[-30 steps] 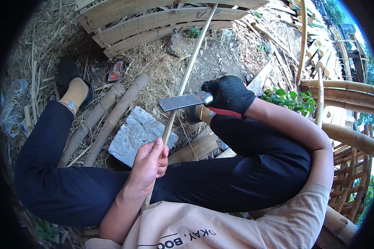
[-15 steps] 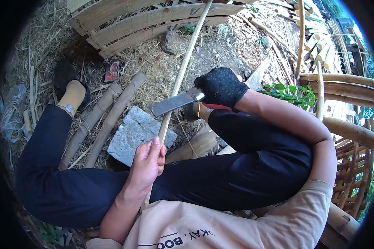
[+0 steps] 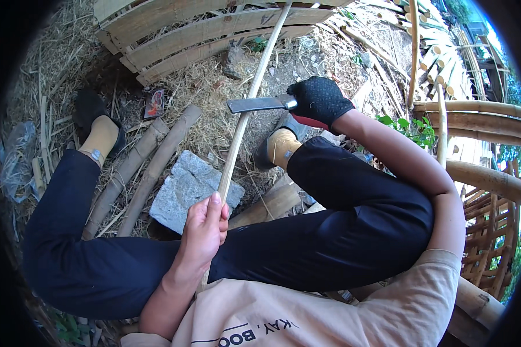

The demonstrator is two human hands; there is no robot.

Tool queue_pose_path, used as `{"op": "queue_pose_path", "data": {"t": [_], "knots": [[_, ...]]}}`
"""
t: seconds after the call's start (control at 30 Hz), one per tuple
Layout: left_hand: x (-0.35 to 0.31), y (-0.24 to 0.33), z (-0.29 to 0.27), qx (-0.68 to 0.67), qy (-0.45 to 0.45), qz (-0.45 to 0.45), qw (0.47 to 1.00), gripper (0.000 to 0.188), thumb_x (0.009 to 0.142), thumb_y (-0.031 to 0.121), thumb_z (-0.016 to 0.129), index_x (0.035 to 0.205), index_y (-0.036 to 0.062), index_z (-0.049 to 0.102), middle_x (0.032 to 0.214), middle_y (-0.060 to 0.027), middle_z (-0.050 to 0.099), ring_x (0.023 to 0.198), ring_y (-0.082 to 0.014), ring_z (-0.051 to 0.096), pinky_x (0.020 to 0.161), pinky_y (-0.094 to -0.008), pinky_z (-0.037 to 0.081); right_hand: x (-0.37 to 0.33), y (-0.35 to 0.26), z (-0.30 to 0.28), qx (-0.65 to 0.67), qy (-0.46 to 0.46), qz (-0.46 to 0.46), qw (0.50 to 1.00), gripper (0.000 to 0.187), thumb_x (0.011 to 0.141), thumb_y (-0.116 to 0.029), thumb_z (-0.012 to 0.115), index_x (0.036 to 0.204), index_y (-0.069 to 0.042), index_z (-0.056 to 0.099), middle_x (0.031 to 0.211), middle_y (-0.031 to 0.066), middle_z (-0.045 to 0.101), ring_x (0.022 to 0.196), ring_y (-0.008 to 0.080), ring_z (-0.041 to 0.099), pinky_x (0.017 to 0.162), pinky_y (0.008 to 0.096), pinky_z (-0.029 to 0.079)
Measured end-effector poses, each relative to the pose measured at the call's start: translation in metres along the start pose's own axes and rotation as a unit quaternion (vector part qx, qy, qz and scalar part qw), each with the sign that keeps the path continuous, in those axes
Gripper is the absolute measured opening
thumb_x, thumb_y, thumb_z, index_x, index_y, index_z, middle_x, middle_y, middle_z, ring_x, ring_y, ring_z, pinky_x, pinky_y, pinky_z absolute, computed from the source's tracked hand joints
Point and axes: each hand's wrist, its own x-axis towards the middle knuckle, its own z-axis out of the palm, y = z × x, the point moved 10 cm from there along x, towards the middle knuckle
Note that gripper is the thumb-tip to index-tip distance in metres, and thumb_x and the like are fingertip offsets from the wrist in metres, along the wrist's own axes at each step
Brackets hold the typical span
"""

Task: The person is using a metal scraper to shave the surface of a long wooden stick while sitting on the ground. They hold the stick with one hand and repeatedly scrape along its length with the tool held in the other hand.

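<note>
My bare left hand (image 3: pixel 204 228) is closed around the lower part of a long, pale bamboo strip (image 3: pixel 235 147), thumb lying along it. The strip slants up and away from my shirt to the slatted wooden crate. My right hand (image 3: pixel 321 103), in a black and red glove, grips the handle of a broad-bladed knife (image 3: pixel 253 105). Its flat, square-ended blade lies across the strip, well above my left hand; whether the edge bites into the wood I cannot tell. The handle is mostly hidden in the glove.
A grey stone block (image 3: pixel 185 188) lies between my legs, beside two bamboo poles (image 3: pixel 159 168). The slatted wooden crate (image 3: pixel 197 37) stands at the far side on straw-covered ground. Cut bamboo (image 3: pixel 444 69) is piled far right. Bamboo rails (image 3: pixel 483 180) and a woven basket-like frame (image 3: pixel 489 243) are at right.
The knife and my right hand have moved farther up the strip, away from me and slightly right. The blade now lies more level. My left hand has kept its grip.
</note>
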Motion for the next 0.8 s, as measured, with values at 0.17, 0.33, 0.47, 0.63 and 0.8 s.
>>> {"op": "queue_pose_path", "data": {"t": [0.17, 0.33, 0.47, 0.63, 0.8], "knots": [[-0.003, 0.003, 0.000, 0.005, 0.003, 0.009, 1.000, 0.041, 0.106, 0.044, 0.039, 0.080, 0.0127, 0.046, 0.057, 0.0105, 0.031, 0.043, 0.0015, 0.025, 0.039, -0.0175, 0.019, 0.005, 0.069, -0.030, -0.023, 0.060, 0.118, 0.991, 0.028, 0.083, -0.034, 0.062, 0.096, -0.012, 0.074, 0.087, 0.0181, 0.071, 0.083, 0.0374, 0.069, 0.078, 0.0449, 0.055], [0.000, 0.005, 0.000, -0.011, 0.003, -0.002, 1.000, 0.042, 0.107, 0.039, 0.039, 0.079, 0.0094, 0.048, 0.057, 0.0090, 0.034, 0.044, 0.0005, 0.028, 0.039, -0.0184, 0.021, -0.009, 0.049, -0.022, 0.032, 0.036, 0.121, 0.991, 0.036, 0.085, -0.044, 0.063, 0.099, -0.012, 0.073, 0.089, 0.0180, 0.071, 0.086, 0.0368, 0.069, 0.079, 0.0452, 0.054], [0.000, 0.007, -0.002, -0.005, 0.017, -0.005, 1.000, 0.042, 0.107, 0.038, 0.039, 0.080, 0.0084, 0.049, 0.057, 0.0090, 0.034, 0.045, 0.0005, 0.028, 0.040, -0.0183, 0.022, -0.023, -0.036, 0.003, 0.096, -0.048, -0.010, 0.994, 0.034, 0.083, -0.042, 0.065, 0.095, -0.012, 0.073, 0.087, 0.0194, 0.070, 0.085, 0.0382, 0.068, 0.079, 0.0474, 0.053], [0.002, 0.006, -0.003, 0.006, 0.025, 0.019, 0.999, 0.043, 0.107, 0.037, 0.039, 0.079, 0.0073, 0.050, 0.057, 0.0087, 0.034, 0.046, 0.0004, 0.028, 0.041, -0.0188, 0.022, -0.037, -0.088, 0.007, 0.068, -0.136, -0.068, 0.986, 0.027, 0.075, -0.031, 0.067, 0.092, -0.011, 0.074, 0.081, 0.0176, 0.071, 0.082, 0.0362, 0.070, 0.075, 0.0456, 0.055], [0.004, 0.002, -0.001, 0.016, 0.034, 0.017, 0.999, 0.043, 0.108, 0.037, 0.038, 0.079, 0.0073, 0.050, 0.057, 0.0088, 0.034, 0.046, 0.0002, 0.028, 0.041, -0.0192, 0.022, -0.031, -0.081, 0.004, 0.014, -0.127, -0.072, 0.989, 0.024, 0.074, -0.028, 0.066, 0.091, -0.013, 0.074, 0.082, 0.0160, 0.071, 0.083, 0.0343, 0.071, 0.075, 0.0451, 0.055]]}}
